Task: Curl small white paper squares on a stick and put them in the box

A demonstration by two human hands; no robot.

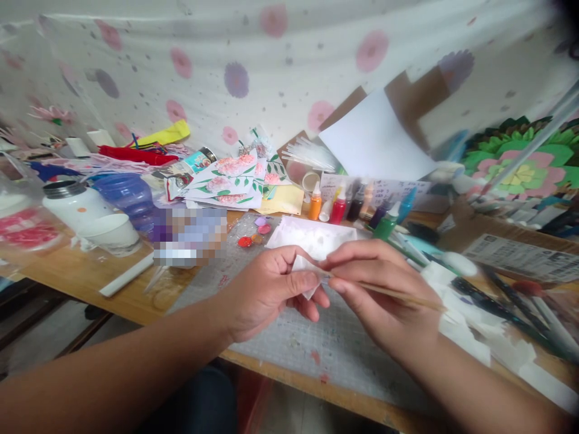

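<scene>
My left hand [271,283] pinches a folded white tissue [303,264] between thumb and fingers. In my right hand [389,289] is a thin paintbrush [398,294], its light wooden handle running back under the fingers to the right. The brush's front end meets the tissue, and its tip is hidden there. Both hands are above a grey cutting mat [289,352]. Just behind them lies a white sheet [312,236] with faint greyish marks. Blobs of red paint [245,242] and other colours sit on the mat to its left.
Paint bottles, including an orange one [315,204] and a green one [385,222], stand behind the sheet. At left are a paper cup [108,236] and a jar [67,205]. Crumpled tissues [511,355], brushes and a cardboard box [511,250] crowd the right side.
</scene>
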